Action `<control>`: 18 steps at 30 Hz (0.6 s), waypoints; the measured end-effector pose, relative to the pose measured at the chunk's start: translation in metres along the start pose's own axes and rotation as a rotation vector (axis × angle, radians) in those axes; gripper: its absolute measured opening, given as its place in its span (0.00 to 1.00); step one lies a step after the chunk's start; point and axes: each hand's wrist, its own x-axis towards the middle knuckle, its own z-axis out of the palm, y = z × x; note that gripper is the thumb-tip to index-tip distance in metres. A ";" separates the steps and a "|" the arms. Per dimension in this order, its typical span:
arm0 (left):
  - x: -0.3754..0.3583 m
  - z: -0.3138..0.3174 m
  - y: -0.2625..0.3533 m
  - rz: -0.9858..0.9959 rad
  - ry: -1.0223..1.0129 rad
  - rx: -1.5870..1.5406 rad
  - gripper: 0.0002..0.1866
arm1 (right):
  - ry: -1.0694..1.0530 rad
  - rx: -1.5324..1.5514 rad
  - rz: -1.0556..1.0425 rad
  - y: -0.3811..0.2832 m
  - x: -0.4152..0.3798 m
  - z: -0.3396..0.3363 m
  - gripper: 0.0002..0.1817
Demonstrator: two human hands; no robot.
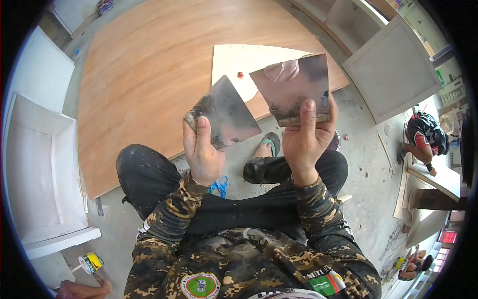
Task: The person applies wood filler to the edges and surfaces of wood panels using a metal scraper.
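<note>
My left hand (204,152) grips a dark metal putty spreader (229,117) by its thick back edge, thumb laid across it. In my right hand (307,144) is a second metal putty spreader (294,94), with a pale pinkish smear of what looks like putty (282,72) near its far edge. Both blades are raised over my lap, tilted and apart from each other. Behind them a pale thin board (226,62) lies on a large wooden panel (149,74). A small reddish lump (240,75) sits on the pale board.
White cabinet frames stand at left (40,174) and upper right (398,70). Blue strips (220,186) lie on the floor by my legs. A person (427,134) bends over a board at right. A yellow-labelled can (90,262) is at lower left near another person's foot.
</note>
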 end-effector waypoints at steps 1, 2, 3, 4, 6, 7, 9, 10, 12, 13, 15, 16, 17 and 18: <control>0.002 -0.001 0.001 0.000 0.046 -0.101 0.15 | -0.050 0.045 -0.027 0.007 -0.004 -0.002 0.19; -0.002 0.002 0.003 -0.039 0.014 -0.268 0.14 | -0.076 0.085 -0.015 0.013 -0.007 -0.003 0.20; -0.002 0.006 0.005 -0.036 0.020 -0.265 0.14 | -0.079 0.090 -0.009 0.017 -0.010 -0.003 0.20; -0.003 0.011 0.008 -0.034 0.059 -0.269 0.14 | -0.070 0.090 0.018 0.020 -0.014 0.002 0.21; -0.003 0.011 0.005 -0.029 0.104 -0.265 0.13 | -0.062 0.098 0.051 0.022 -0.022 0.006 0.22; -0.001 0.006 -0.001 0.007 0.115 -0.203 0.13 | -0.092 0.041 0.066 0.022 -0.026 0.008 0.22; 0.004 -0.001 -0.010 0.047 0.136 -0.139 0.12 | -0.159 -0.077 0.095 0.022 -0.032 0.010 0.22; 0.007 -0.003 -0.012 0.072 0.146 -0.124 0.11 | -0.140 -0.092 0.108 0.025 -0.031 0.011 0.21; 0.009 -0.008 -0.017 0.085 0.167 -0.107 0.10 | -0.251 -0.194 0.140 0.020 -0.027 0.005 0.21; 0.011 -0.010 -0.020 0.094 0.172 -0.104 0.10 | -0.365 -0.294 0.154 0.018 -0.024 0.003 0.20; 0.012 -0.010 -0.023 0.099 0.177 -0.103 0.09 | -0.418 -0.391 0.164 0.019 -0.022 -0.003 0.20; 0.011 -0.009 -0.023 0.090 0.187 -0.125 0.09 | -0.469 -0.487 0.169 0.019 -0.022 -0.005 0.19; 0.010 -0.008 -0.023 0.082 0.195 -0.147 0.09 | -0.469 -0.491 0.172 0.019 -0.022 -0.006 0.19; 0.010 -0.007 -0.022 0.079 0.196 -0.149 0.09 | -0.521 -0.544 0.151 0.018 -0.023 -0.006 0.19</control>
